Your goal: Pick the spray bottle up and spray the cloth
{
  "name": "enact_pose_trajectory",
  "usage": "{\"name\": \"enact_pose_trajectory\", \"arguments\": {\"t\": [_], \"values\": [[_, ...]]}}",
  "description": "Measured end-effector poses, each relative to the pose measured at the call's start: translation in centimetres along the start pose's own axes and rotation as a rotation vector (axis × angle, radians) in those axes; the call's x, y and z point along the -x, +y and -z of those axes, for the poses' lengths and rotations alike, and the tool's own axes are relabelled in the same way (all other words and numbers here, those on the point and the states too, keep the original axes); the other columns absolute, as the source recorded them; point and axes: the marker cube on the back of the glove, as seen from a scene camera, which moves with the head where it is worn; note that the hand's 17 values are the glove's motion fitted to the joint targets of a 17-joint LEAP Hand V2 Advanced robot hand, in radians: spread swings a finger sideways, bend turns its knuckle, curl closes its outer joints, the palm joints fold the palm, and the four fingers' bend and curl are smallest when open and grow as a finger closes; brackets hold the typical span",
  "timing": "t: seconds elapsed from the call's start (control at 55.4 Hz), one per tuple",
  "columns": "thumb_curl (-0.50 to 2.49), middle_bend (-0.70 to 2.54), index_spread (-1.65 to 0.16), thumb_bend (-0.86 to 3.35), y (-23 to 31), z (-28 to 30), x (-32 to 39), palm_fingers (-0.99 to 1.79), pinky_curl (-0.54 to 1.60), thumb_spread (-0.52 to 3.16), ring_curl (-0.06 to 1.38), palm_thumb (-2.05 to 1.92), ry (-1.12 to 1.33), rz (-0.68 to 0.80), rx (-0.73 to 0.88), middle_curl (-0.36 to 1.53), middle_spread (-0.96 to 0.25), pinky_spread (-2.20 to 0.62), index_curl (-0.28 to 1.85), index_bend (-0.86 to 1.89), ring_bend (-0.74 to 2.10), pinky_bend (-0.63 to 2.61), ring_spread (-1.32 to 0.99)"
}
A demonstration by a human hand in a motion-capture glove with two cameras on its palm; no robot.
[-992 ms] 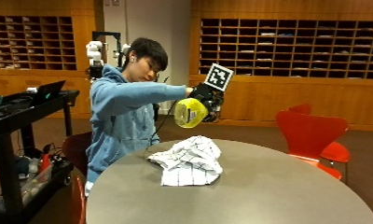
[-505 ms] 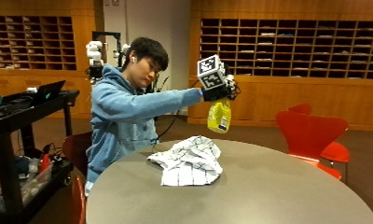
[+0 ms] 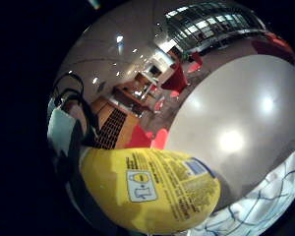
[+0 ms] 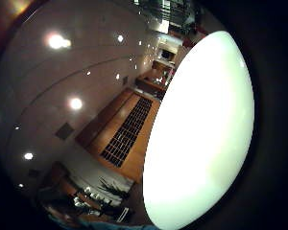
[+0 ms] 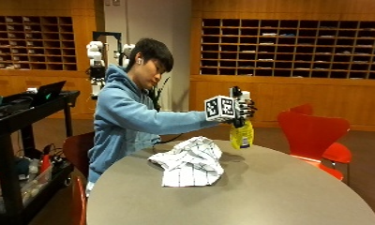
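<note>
In the outside view the yellow spray bottle hangs upright just above the round grey table, beyond the cloth's far right corner. My gloved right hand grips it around the neck at the top. The white checked cloth lies crumpled on the table, nearer the person. The little finger side palm view shows the bottle's yellow labelled body close to the palm, with the cloth and the table beyond it. In the thumb side palm view a pale, washed-out table top fills much of the picture.
A red chair stands at the table's far right. A black cart with equipment stands to the left of the person. Wooden pigeonhole shelves line the back wall.
My hand has carried the bottle from in front of the chest, where it was tilted, out to the right and down. The bottle now hangs upright just above the table beyond the cloth.
</note>
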Motion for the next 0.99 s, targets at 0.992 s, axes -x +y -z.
{"name": "enact_pose_trajectory", "arguments": {"t": [0.992], "values": [[0.65, 0.35, -0.25, -0.04, 5.7, 6.2, -3.4, 0.51, 0.4, 0.74, 0.44, 0.79, 0.008, 0.081, 0.361, 0.46, -0.13, 0.01, 0.26, 0.02, 0.53, 0.52, -0.14]]}}
